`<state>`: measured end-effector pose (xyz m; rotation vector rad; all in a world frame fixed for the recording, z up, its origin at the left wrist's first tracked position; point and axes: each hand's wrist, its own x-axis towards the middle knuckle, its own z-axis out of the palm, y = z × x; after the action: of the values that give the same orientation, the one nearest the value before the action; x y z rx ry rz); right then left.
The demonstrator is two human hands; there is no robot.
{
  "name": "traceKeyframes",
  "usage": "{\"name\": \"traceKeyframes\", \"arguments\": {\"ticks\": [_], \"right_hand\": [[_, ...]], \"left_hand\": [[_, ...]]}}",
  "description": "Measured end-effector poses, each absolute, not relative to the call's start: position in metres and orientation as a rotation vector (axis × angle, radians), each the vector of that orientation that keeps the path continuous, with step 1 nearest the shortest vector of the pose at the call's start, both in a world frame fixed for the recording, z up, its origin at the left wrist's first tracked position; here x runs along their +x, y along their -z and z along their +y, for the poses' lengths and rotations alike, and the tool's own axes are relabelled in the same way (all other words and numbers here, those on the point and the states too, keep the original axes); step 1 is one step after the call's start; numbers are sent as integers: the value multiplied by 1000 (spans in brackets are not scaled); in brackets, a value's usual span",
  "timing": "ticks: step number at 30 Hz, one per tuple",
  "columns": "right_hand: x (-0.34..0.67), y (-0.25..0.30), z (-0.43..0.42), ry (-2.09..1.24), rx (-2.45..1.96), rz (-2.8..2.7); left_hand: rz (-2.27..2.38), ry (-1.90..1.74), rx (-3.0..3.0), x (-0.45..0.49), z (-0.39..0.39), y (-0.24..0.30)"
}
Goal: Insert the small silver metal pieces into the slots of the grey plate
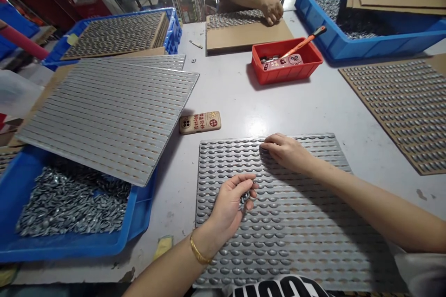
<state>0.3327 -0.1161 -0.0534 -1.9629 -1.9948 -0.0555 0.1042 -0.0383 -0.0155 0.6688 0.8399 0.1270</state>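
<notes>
A grey slotted board (313, 227) lies on the table before me. Rows of small grey oval pieces (240, 250) fill its left part, while mostly bare slots show on the right. My left hand (226, 202), with a gold bracelet at the wrist, hovers over the filled rows, its fingers curled round a cluster of loose oval pieces (245, 199). At the board's far edge, my right hand (287, 151) is closed in a pinch at the end of a row. Its fingertips touch an oval piece (265, 146), mostly hidden by them.
On the left, slotted boards (114, 106) rest across a blue bin (139, 213) of loose pieces. A phone (200, 123) lies nearby. Farther back are a red tray (289, 74) and a co-worker's hand (272, 9) at another board. A filled board (397, 111) and a blue bin (383, 48) stand right.
</notes>
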Motion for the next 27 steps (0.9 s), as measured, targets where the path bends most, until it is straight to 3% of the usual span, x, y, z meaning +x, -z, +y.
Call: {"name": "traceKeyframes", "arguments": {"ticks": [4,9,14,18,27], "right_hand": [[320,38,-126,-154,-1826,-1736],[283,8,-144,-676,-1643,-1473],[273,8,-152,-841,-1534,-1295],[275,17,-155,-818,-1500,-1169],[277,32,-163,-431,-1650,-1489]], "left_hand": [[851,-138,675,107,-39,13],[829,-166,694,115,-44,12],[805,-169,714,124,-53,9],[785,-179,712,132,-58,6],[778,-159,705,144,-57,12]]}}
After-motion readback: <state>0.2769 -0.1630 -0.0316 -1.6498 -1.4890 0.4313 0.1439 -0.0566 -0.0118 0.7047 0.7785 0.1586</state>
